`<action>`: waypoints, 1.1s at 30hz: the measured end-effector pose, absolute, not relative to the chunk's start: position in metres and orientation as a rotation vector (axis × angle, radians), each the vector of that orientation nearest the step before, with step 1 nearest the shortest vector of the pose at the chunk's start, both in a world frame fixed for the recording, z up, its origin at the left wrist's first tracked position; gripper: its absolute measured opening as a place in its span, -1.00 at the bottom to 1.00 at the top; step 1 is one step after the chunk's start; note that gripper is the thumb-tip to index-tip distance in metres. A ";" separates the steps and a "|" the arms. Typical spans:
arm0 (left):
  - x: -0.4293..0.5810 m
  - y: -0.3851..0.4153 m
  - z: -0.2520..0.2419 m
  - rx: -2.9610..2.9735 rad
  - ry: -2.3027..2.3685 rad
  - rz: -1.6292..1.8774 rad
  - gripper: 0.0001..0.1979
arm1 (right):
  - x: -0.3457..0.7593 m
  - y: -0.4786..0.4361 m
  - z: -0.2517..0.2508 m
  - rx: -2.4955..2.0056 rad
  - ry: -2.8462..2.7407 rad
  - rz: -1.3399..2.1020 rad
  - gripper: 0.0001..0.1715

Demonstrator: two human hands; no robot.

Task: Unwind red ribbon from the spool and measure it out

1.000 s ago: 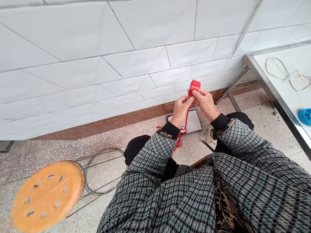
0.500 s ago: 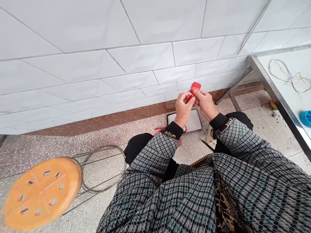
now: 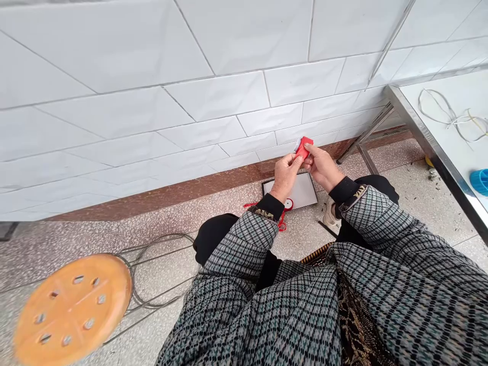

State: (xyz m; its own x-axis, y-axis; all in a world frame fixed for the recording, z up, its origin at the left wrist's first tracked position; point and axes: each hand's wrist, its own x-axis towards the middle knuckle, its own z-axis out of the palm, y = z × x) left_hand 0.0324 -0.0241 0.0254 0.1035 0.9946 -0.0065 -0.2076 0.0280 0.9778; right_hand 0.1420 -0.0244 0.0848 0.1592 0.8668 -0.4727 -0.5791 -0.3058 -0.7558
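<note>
Both hands meet in front of me, above the floor near the wall. My left hand (image 3: 285, 174) pinches the lower end of a red ribbon (image 3: 304, 147), which looks folded or wound flat around something white. My right hand (image 3: 323, 165) grips the same ribbon from the right, thumb on its face. A white edge (image 3: 297, 145) shows at the ribbon's left side. Beneath the hands a shallow white tray with a dark rim (image 3: 304, 195) lies on the floor. At its left front sits a small red-and-white spool (image 3: 288, 204), with loose red ribbon (image 3: 282, 222) beside it.
An orange round stool (image 3: 74, 310) with wire legs lies tipped at the left. On the right stands a metal-edged table (image 3: 427, 134) bearing white cord (image 3: 453, 121) and a blue plastic container (image 3: 479, 181). A white tiled wall (image 3: 232, 132) rises ahead.
The red ribbon between my hands now looks shorter and flatter, and both hands are slightly lower in view. The red-and-white spool shows more clearly beside my left wrist. The view has shifted slightly.
</note>
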 end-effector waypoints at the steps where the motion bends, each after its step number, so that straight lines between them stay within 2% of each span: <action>1: 0.033 -0.025 0.025 1.029 0.957 1.192 -0.67 | 0.143 -0.024 0.085 -1.181 -0.286 1.509 -0.66; 3: 0.033 -0.027 0.027 0.953 0.913 1.149 -0.59 | 0.145 -0.022 0.088 -1.180 -0.189 1.574 -0.68; 6: 0.031 -0.030 0.030 0.963 0.915 1.111 -0.57 | 0.148 -0.021 0.093 -1.142 -0.081 1.658 -0.68; 10: 0.025 -0.032 0.030 1.148 1.027 1.062 -0.63 | 0.153 -0.020 0.101 -1.124 0.003 1.691 -0.62; 15: 0.019 -0.029 0.029 1.396 1.148 1.071 -0.70 | 0.158 -0.019 0.109 -1.131 0.047 1.724 -0.65; 23: 0.011 -0.021 0.031 1.457 1.236 1.033 -0.68 | 0.165 -0.024 0.117 -1.138 0.031 1.826 -0.64; 27: 0.006 -0.017 0.029 1.420 1.216 1.093 -0.81 | 0.167 -0.027 0.124 -1.132 0.034 1.879 -0.62; 28: 0.004 -0.015 0.027 1.413 1.170 1.097 -0.70 | 0.168 -0.028 0.125 -1.138 0.029 1.899 -0.62; 31: -0.005 -0.011 0.020 1.434 0.967 1.045 -0.22 | 0.169 -0.031 0.127 -1.169 0.006 1.966 -0.64; 33: -0.011 -0.008 0.014 1.426 0.829 0.979 -0.06 | 0.169 -0.032 0.126 -1.186 -0.014 2.009 -0.67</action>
